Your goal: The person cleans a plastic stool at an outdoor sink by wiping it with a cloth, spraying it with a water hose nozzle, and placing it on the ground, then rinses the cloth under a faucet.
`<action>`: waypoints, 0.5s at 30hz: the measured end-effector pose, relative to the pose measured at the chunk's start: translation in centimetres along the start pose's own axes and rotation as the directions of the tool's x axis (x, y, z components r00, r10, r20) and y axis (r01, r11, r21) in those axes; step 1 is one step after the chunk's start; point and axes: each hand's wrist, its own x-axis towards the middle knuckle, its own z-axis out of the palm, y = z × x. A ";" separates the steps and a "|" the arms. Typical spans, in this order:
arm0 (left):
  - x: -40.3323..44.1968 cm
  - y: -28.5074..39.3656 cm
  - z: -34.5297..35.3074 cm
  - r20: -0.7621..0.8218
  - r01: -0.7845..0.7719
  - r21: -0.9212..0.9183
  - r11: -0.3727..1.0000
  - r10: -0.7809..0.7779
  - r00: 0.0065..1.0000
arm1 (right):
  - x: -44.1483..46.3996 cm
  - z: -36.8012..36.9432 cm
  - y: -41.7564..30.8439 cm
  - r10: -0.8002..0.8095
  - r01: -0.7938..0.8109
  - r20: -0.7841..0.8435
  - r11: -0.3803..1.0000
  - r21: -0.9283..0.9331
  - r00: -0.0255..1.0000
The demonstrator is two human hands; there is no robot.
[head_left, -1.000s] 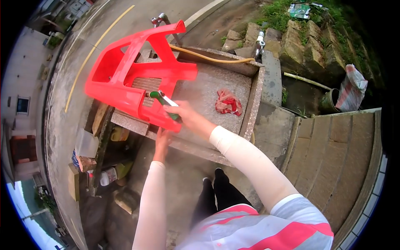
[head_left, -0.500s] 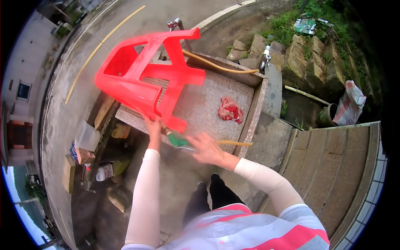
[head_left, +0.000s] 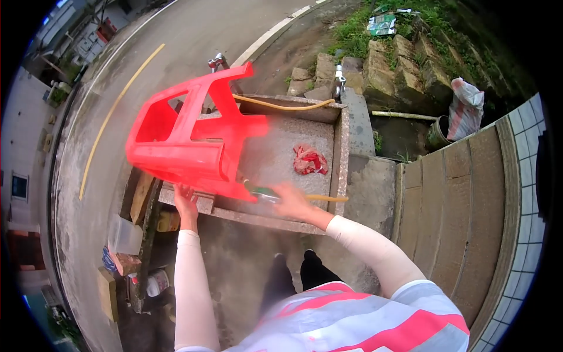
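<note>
I am looking at a red plastic chair, which is lying tilted over the left part of a stone sink, its legs pointing toward the right of the view. My hands are working well apart from each other. My left hand is reaching up to the chair's lower edge and touching it with the fingers; I cannot tell whether it is closing around that edge. My right hand is closing around a green spray nozzle, blurred, just beside the chair's lowest leg. A yellowish hose is showing just right of that hand, crossing the sink's near rim.

Inside the sink, a crumpled red and pink cloth is lying on the floor of the basin, right of the chair. Another stretch of hose is running along the far side, ending near a metal tap. A second tap is standing behind the chair.

Farther out, a translucent container is sitting to the lower left, and a white tub is resting below it. On the right, a striped sack is leaning beside a bucket.
</note>
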 end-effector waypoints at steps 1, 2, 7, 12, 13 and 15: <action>1.1 1.3 -0.6 -0.005 -0.022 -0.046 0.999 0.022 1.000 | 0.6 -1.1 0.7 0.109 -0.109 0.009 0.984 0.139 0.994; 2.2 2.9 -1.1 -0.024 0.007 -0.103 0.995 -0.010 1.000 | 1.5 -1.8 1.1 0.210 -0.211 0.033 0.937 0.278 0.977; 5.8 9.3 -1.2 0.050 0.061 -0.248 0.967 -0.050 0.997 | 5.1 -3.9 -1.4 0.297 -0.279 -0.006 0.905 0.320 0.955; 9.3 12.2 0.1 -0.001 0.083 -0.261 0.962 -0.086 0.996 | 6.5 -5.4 -1.0 0.393 -0.368 -0.009 0.867 0.337 0.919; 9.5 12.8 0.2 0.049 0.098 -0.273 0.957 -0.088 0.995 | 6.5 -6.3 -0.7 0.393 -0.354 -0.017 0.845 0.401 0.919; 9.6 13.9 0.5 0.123 0.100 -0.331 0.938 -0.062 0.990 | 7.0 -8.0 -0.7 0.384 -0.331 -0.014 0.812 0.480 0.923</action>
